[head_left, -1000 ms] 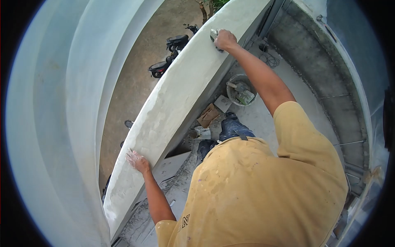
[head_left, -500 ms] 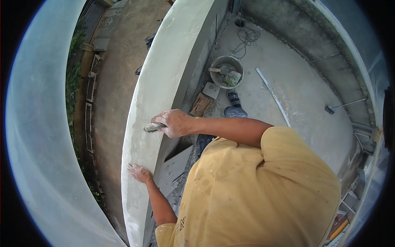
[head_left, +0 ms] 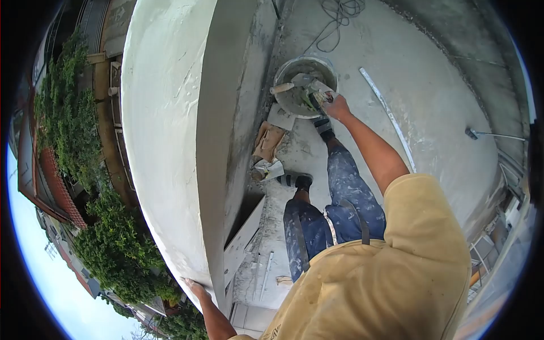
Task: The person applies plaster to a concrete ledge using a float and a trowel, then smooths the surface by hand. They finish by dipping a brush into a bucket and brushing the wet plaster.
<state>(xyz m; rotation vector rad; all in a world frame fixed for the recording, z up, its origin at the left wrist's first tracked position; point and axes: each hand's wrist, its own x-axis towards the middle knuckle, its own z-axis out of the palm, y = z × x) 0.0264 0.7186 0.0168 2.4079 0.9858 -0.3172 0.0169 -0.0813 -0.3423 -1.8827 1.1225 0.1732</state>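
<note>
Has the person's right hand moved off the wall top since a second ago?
Yes. The right hand has left the plastered wall and gone down to the bucket on the floor.

The wall (head_left: 164, 113) is white on its plastered top and plain grey on its inner face. The floor (head_left: 447, 102) is grey concrete, mottled with paler dust. The bucket (head_left: 286, 67) is grey and smeared inside with darker grey mortar. A handle (head_left: 281, 88) in it is pale tan. The shirt (head_left: 396, 272) is mustard yellow, flecked with pale spots, with dark lettering at its lower edge. The trousers (head_left: 345, 192) are dark blue, spattered white. The shoes (head_left: 324, 126) are dark. Cardboard (head_left: 267, 141) at the wall's foot is brown. A strip (head_left: 391, 119) on the floor is silvery white and the cable (head_left: 340, 11) is dark. Beyond the wall, the bushes (head_left: 107, 238) are green, the roof (head_left: 56, 170) is red-brown and the sky (head_left: 51, 289) is pale blue.
</note>
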